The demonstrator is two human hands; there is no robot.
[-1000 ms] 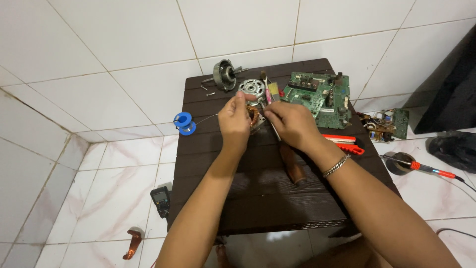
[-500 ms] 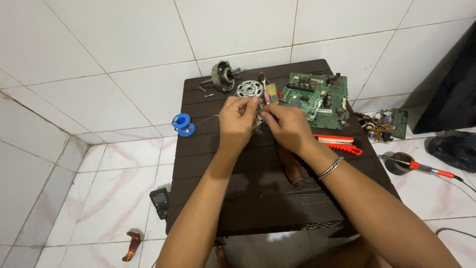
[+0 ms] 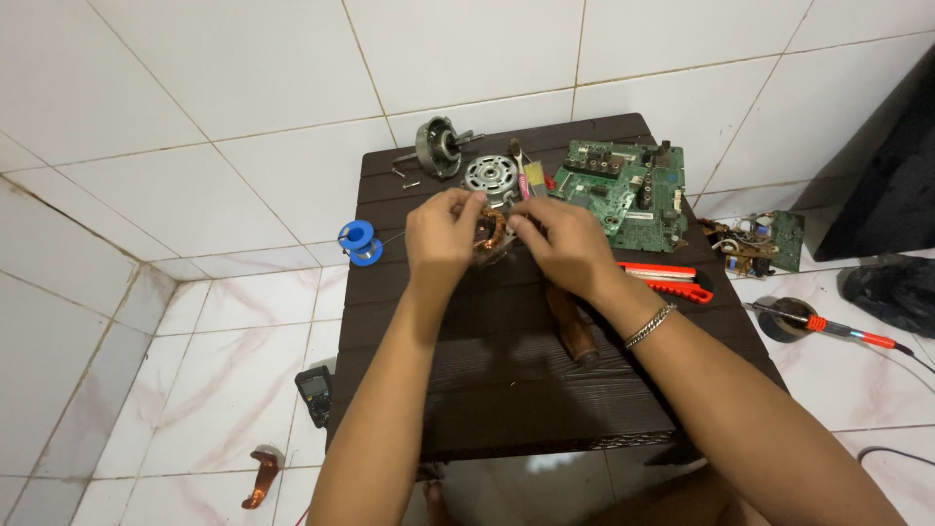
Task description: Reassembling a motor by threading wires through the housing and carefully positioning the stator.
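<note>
Both hands grip the copper coil point(image 3: 490, 237) btwn them: left hand point(image 3: 443, 229) on its left, right hand point(image 3: 560, 244) on its right, over the worktop point(image 3: 506, 390).

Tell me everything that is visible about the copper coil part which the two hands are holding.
The round motor part with copper-coloured wire windings sits between the left hand and the right hand, just over the dark brown wooden table. Only a curved band of shiny orange-brown windings shows, with some pale grey metal at its lower edge. Fingers of both hands cover the rest, so its full shape cannot be told.
</note>
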